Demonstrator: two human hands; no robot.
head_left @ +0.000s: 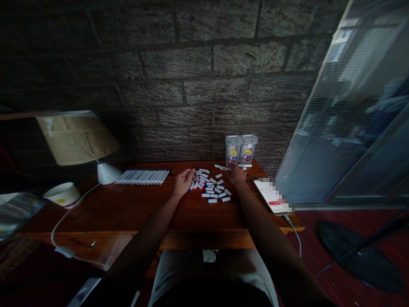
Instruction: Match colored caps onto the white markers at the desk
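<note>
A loose pile of short white marker caps with coloured ends [209,184] lies on the wooden desk between my hands. My left hand [184,181] is at the pile's left edge, fingers curled together; whatever is in them is too small to make out. Beyond the pile's right side, my right hand [237,174] is closed on a slim white marker [220,167], which sticks out to the left. Another white marker [247,165] lies just behind that hand. Many similar white markers [142,176] are laid side by side in a neat row to the left.
Two clear plastic cases [240,148] stand against the brick wall. A tablet-like device [271,197] with a cable lies at the desk's right edge. On the left are a lamp [108,172], a white cup-like container [62,195] and a trailing cord.
</note>
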